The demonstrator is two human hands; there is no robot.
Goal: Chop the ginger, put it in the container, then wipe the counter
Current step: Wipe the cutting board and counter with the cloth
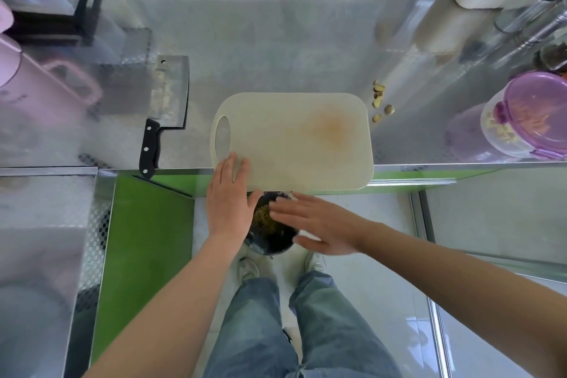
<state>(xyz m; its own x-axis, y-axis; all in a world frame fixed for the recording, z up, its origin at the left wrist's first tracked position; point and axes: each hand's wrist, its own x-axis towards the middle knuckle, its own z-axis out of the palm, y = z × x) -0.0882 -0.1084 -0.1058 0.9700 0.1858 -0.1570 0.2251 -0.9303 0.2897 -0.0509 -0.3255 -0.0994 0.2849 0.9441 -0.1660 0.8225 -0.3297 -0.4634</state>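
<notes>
Lays the left hand [228, 193] flat on the near left corner of the cutting board [294, 141], fingers straight and close together, thumb stuck out under the board's near edge. Holds the right hand [319, 224] open just beside it, palm down, fingers straight and slightly spread, blurred at the tips; cannot tell whether it touches anything. Lets the board overhang the rim of the counter [260, 40] toward both wrists. Below and between the 2 hands, a dark round bin [270, 238], mostly hidden by the hands and the board, with yellowish-green bits inside, too covered to name. Left of the left hand, flat on the counter, a cleaver [168, 92], black handle over the rim, pale scraps stuck to the blade. Beyond the right hand, just past the board's far right corner, a few ginger pieces [379, 101] loose on the counter. Well to the right of the right hand, a clear container [498, 129] with a purple lid [540, 107], cut off by the frame edge; pale chopped bits and orange shreds show through, hard to identify. Far left of the left hand, a pink jug [46, 92], blurred. Under both forearms, jeans [276, 331] and 2 pale shoes [248, 268], partly hidden.
</notes>
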